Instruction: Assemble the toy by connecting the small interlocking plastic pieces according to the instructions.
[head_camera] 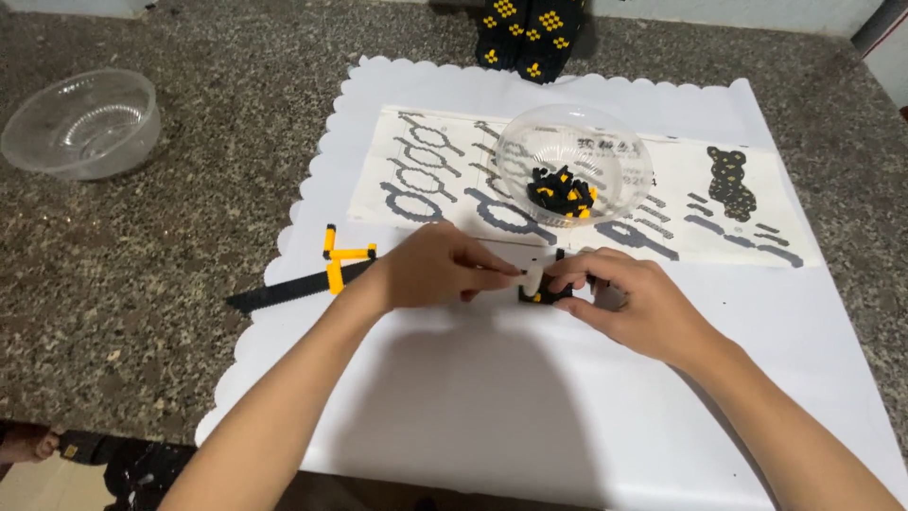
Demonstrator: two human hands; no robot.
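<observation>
On my speckled stone table (142,246) an empty clear bowl (80,123) sits far left. A white scalloped sheet (530,407) carries a printed diagram sheet (397,170); a black serrated strip (284,293) lies at its left edge. Black-and-yellow built pieces (530,33) rest at the far edge.

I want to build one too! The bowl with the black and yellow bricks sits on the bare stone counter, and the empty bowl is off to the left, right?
Not quite. In the head view the bowl with the bricks sits on the instruction sheet on the white mat, not on the bare counter. The empty bowl is indeed off to the left.
</observation>
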